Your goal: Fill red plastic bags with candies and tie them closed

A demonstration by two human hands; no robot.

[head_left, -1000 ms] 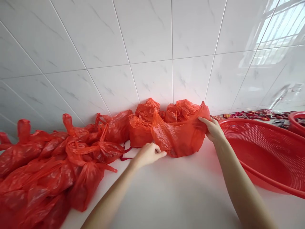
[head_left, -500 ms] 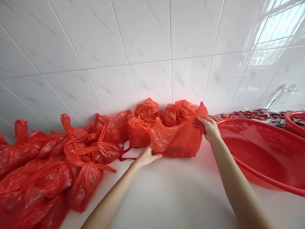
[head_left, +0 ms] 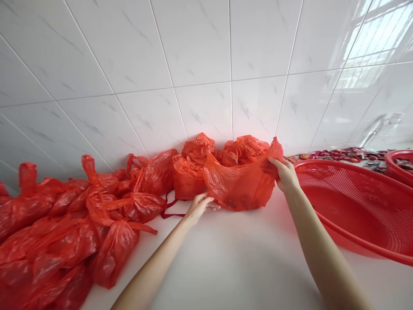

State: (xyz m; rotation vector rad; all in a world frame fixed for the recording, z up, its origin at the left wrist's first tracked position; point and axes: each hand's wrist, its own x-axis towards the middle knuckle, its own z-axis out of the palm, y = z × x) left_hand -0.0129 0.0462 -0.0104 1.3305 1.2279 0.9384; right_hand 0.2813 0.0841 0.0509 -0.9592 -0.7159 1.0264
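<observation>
A thin red plastic bag (head_left: pixel 240 185) is spread between my hands above the white surface. My right hand (head_left: pixel 285 174) grips its upper right side. At the bag's lower left edge, my left hand (head_left: pixel 200 206) pinches the plastic between thumb and fingers. Just behind the held bag, crumpled red bags (head_left: pixel 247 148) and a folded red bundle (head_left: pixel 188 176) rest against the wall.
Several filled, knotted red bags (head_left: pixel 74 232) cover the left side. On the right stands a red perforated basket (head_left: pixel 348 215), with a smaller red basket (head_left: pixel 398 165) beyond it. Small dark red packets (head_left: pixel 342 155) lie along the tiled wall (head_left: pixel 203 107). A dark red strap (head_left: pixel 169 206) lies near my left hand.
My left hand has moved slightly and changed its hold at the bag's lower left. The bag's left corner has risen and its body bulges more. My right hand has barely shifted.
</observation>
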